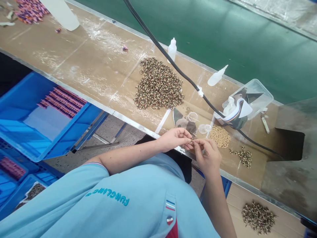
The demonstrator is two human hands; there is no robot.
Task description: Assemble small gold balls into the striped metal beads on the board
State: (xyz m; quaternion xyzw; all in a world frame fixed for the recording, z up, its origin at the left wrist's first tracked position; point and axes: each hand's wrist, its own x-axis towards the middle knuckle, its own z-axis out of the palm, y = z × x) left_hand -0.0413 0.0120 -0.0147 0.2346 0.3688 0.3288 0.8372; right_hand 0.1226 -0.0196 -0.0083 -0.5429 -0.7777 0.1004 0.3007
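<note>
My left hand [176, 138] and my right hand [208, 153] meet at the table's front edge, fingertips pinched together. Between them is a speck of a small brownish piece, too small to make out. Just beyond my fingers lies a camouflage cloth [187, 125] with a small clear round cup [192, 117] on it. A clear round lid [204, 128] sits to the right of the cloth. Close to my right hand is a pile of tiny tan discs [220, 137]. Farther back spreads a large heap of small brown-and-gold pieces [159, 84].
A black cable [170, 62] hangs across the table. White bottles [172, 50] stand or lie along the back edge. A clear plastic box [260, 96] holds cloth at right, near a smaller cluster of pieces [245, 157]. Blue crates [49, 115] stand at left below the table.
</note>
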